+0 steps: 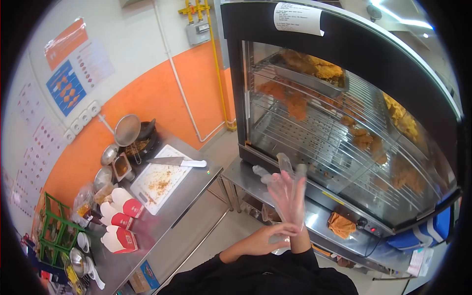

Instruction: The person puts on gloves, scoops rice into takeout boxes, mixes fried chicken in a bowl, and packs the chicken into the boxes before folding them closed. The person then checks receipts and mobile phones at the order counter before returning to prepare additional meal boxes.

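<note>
My right hand [290,196] is raised in front of the glass display cabinet, inside a loose, clear plastic glove [300,173]. Its fingers are stretched apart, and the glove's empty tips stick out past them. At the right wrist, my left hand [278,235] grips the cuff of the glove with its fingertips. No glove is visible on the left hand. Behind the raised hand, the cabinet [314,184] holds fried chicken pieces [364,140] on wire racks and a metal tray [314,81] of fried food on the upper rack.
To the left, a steel table [182,196] carries a white cutting board [160,184] with crumbs and a knife [177,162]. Red-and-white takeaway boxes [120,239], a pan [142,142] and green baskets [54,223] stand there too. An orange cloth [342,225] lies below the cabinet.
</note>
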The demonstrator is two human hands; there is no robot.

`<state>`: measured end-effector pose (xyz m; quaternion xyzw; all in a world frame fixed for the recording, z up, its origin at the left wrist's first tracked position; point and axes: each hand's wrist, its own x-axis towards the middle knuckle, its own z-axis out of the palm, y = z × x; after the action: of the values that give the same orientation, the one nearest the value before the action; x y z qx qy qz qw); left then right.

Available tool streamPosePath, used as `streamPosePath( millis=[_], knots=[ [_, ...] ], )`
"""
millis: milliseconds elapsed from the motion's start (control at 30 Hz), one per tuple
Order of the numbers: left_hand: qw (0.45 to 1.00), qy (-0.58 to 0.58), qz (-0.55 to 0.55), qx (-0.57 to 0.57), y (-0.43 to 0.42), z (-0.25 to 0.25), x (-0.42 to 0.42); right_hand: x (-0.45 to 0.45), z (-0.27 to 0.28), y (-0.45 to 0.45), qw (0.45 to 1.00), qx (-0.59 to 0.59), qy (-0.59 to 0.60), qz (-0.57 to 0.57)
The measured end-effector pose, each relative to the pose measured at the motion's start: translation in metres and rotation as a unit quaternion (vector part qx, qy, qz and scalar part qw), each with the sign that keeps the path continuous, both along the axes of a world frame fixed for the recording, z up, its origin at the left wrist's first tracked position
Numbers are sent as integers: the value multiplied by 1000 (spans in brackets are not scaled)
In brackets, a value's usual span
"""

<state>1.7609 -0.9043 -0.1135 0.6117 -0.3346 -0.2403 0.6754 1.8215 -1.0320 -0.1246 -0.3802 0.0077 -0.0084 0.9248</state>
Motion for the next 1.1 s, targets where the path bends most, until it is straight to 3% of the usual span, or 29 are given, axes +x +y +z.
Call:
streamPosePath(
  millis=[33,133,200,233,267,367,467,500,600,700,800,867,933,1033,1100],
  knots=[
    [999,15,-27,-15,3,4,1,5,-8,-8,997,60,-20,54],
    [999,17,-29,27,9,13,5,1,5,-3,989,91,-43,112],
    [947,-241,207,53,35,-3,32,-1,6,-10,976,99,-43,187],
    [908,-191,372,-25,30,5,38,-6,12,-13,971,111,-29,212],
    [836,-132,523,-100,25,13,43,-10,15,-16,964,124,-14,236],
    [860,-99,488,-107,17,25,56,-11,15,-27,953,84,7,290],
    [924,69,371,-59,51,-20,77,-10,-2,-47,938,101,-1,330],
    [918,26,386,-88,50,-23,81,-7,-12,-53,931,115,-13,345],
    [944,47,326,-31,63,-26,88,-6,-30,-62,948,26,-46,314],
    [851,-139,505,-45,26,14,77,-10,-9,-64,950,-71,-67,296],
    [803,-338,487,71,16,15,46,-16,2,-68,957,-71,-63,275],
    [906,-316,282,8,-7,6,23,-12,-1,-69,950,-87,-77,289],
    [937,-272,152,159,-34,34,6,-14,-1,-68,946,-106,-61,299],
    [902,-322,182,222,-59,-10,8,-17,2,-71,935,-169,-38,309],
    [934,-285,152,154,-66,-25,12,-18,12,-71,953,-145,-42,261]
  ],
)
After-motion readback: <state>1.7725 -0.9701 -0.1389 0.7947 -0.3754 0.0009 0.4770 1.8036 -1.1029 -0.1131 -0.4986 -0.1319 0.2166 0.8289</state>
